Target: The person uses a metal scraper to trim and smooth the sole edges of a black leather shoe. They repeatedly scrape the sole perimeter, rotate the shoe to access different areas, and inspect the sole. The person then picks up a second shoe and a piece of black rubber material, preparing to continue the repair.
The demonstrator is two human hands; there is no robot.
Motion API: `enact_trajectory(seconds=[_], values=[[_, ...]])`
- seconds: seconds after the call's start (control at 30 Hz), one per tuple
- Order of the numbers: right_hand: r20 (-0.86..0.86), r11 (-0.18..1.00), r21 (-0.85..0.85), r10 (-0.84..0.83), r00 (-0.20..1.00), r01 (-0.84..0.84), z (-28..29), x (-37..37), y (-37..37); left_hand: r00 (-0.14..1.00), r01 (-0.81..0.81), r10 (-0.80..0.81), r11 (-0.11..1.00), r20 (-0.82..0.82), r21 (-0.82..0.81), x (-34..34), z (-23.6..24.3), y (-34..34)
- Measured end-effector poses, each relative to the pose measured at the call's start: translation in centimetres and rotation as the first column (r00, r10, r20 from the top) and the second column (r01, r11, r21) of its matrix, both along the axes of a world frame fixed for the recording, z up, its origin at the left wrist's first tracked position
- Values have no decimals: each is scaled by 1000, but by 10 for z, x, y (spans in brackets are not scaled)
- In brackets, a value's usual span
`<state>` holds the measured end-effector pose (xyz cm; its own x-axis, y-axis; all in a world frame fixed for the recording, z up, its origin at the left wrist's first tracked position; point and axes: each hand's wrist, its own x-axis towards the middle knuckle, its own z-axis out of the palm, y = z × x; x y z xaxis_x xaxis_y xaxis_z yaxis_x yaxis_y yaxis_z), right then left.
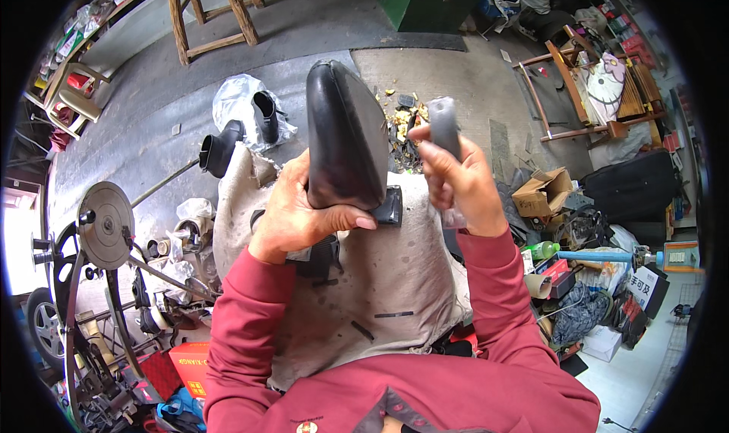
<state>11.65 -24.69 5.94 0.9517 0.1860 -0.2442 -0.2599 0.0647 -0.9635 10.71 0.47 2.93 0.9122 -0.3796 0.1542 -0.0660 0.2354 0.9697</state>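
A black leather shoe or boot, toe pointing away from me, is in my left hand, thumb wrapped across its near end. A dark heel block shows at its lower right. Just right of the shoe, my right hand grips a grey, rounded-end object, blurred, perhaps a tool. A stained beige cloth with several dark strips covers my lap under both hands.
Black boots and a plastic bag lie ahead-left, near yellowish scraps. A metal wheeled machine stands left. A cardboard box, clutter and a wooden chair are at right. A wooden stool stands at the back.
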Motion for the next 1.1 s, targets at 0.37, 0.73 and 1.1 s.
enact_trajectory(seconds=[0.37,0.73,1.1], values=[[360,854,-471,-45,932,223,-14,-2,9,988,-81,94,991,-120,108,2,6,-3],[232,884,-402,351,907,-239,-6,-28,-1,979,-176,182,981,-88,78,8,-2,-4],[-164,977,214,41,986,-5,-5,-32,7,942,-266,181,917,-284,-297,9,-13,-12]])
